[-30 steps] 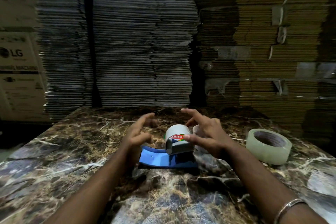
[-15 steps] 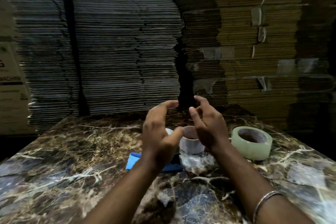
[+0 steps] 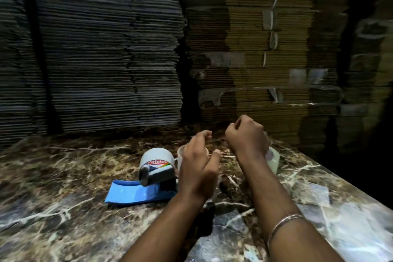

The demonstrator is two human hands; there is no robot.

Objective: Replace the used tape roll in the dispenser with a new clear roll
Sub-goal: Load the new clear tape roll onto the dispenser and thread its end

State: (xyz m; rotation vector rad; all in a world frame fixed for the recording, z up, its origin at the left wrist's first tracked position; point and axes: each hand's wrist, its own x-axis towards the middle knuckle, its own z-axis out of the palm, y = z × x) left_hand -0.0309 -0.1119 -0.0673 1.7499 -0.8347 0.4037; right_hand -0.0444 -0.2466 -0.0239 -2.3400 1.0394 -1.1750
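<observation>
The tape dispenser (image 3: 154,173), a grey body with a red label on a blue base, lies on the marble table (image 3: 63,208), left of my hands. A small used roll (image 3: 180,154), whitish and nearly bare, stands just right of it, mostly hidden behind my left hand (image 3: 197,168). That hand hovers over it with its fingers curled and apart, holding nothing. My right hand (image 3: 246,136) is raised higher, fingers curled into a loose fist with nothing visible in it. The new clear roll (image 3: 273,160) lies flat behind my right wrist, partly hidden.
Tall stacks of flattened cardboard (image 3: 106,49) rise like a wall directly behind the table. The table's right edge (image 3: 340,183) runs diagonally close to the clear roll. A metal bangle (image 3: 282,224) sits on my right forearm.
Both hands have left the dispenser and shifted right and upward. The right hand has closed into a fist. The dispenser is uncovered again, and the view has panned right.
</observation>
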